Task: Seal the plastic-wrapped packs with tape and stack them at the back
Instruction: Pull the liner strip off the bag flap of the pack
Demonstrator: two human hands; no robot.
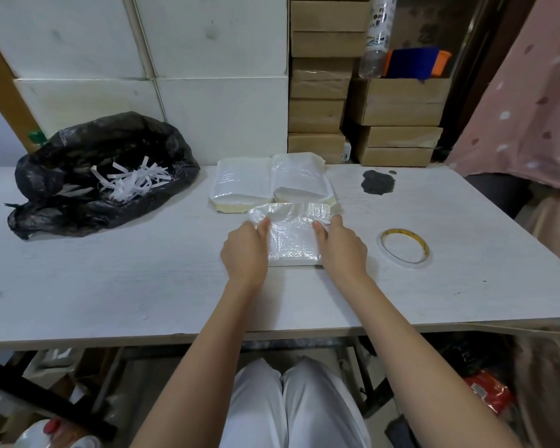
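Note:
A white pack in clear plastic wrap (292,242) lies flat on the white table (143,270), in the middle. My left hand (246,250) holds its left side, thumb on top near the loose far flap. My right hand (340,245) holds its right side the same way. The flap of wrap sticks out crumpled at the far end. Behind it, two wrapped packs (243,182) (299,179) lie side by side on top of others at the back of the table. A roll of tape (404,250) lies flat to the right of my right hand.
A black plastic bag (101,169) with white paper strips sits at the back left. A dark stain (378,182) marks the table at the back right. Cardboard boxes (398,124) and white boxes are stacked behind the table. A person in pink stands at the right edge.

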